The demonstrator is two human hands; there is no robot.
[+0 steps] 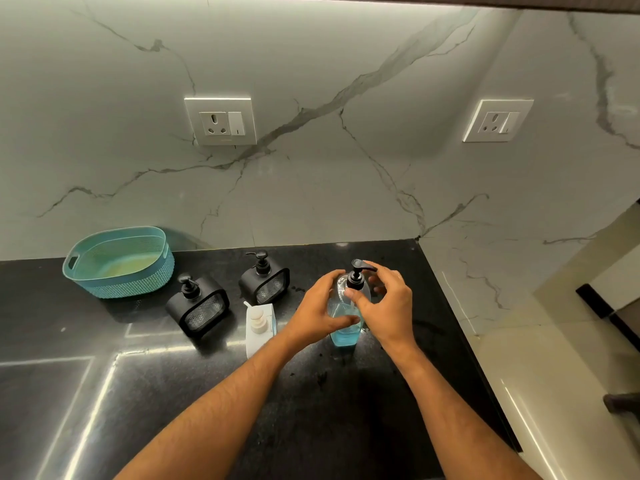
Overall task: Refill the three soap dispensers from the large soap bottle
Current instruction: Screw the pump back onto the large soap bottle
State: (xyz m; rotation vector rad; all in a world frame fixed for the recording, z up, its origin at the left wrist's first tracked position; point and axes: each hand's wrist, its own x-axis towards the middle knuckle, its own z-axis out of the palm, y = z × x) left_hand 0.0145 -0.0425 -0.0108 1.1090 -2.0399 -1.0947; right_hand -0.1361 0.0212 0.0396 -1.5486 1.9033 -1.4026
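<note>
Clear dispenser (347, 317): upright on the black table (311, 410), part-filled with blue liquid, black pump (356, 273) on top.
Left hand (320, 306): fingers curled round the clear dispenser's body.
Right hand (388, 306): fingers pinching the pump collar.
Black dispensers (198, 304) (265, 280): standing left of the hands.
White soap bottle (259, 323): between them, just beside the left wrist.
Teal basket (119, 261): far left, near the wall.

White marble-look wall (311, 188) with grey veins, meeting a side wall at a corner; two white sockets, left socket (220, 121), right socket (498, 120); glossy black countertop (104, 375); light strip overhead.
</note>
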